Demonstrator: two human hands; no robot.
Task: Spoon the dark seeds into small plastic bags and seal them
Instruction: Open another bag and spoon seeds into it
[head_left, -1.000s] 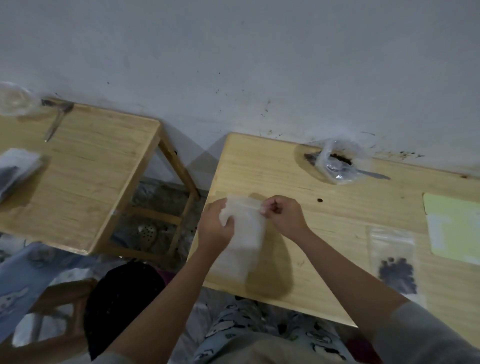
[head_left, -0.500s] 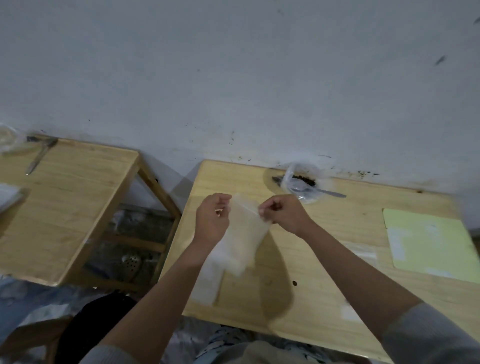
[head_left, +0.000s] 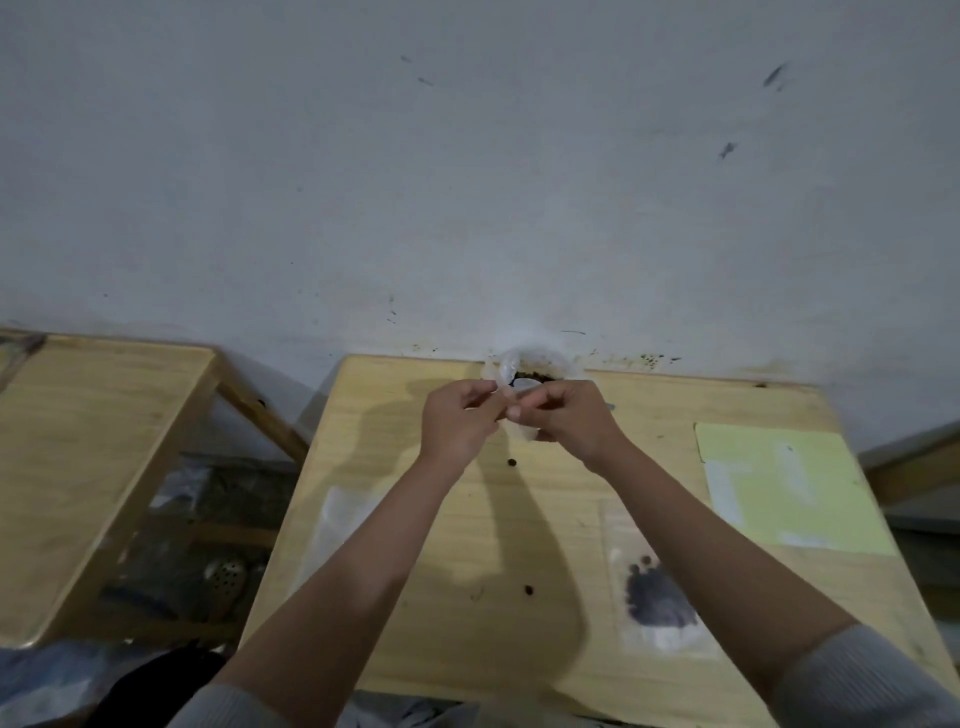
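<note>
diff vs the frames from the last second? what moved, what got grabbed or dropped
Both hands moved away from the body toward the seed bag by the wall. The left hand and right hand now pinch one small empty bag between them; a pale stack of bags now lies on the table by the left forearm. The camera tilted up. Unchanged: filled bag, green sheet, table.

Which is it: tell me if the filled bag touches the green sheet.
Apart. The head view shows bare wood between the filled bag and the green sheet on the table.
</note>
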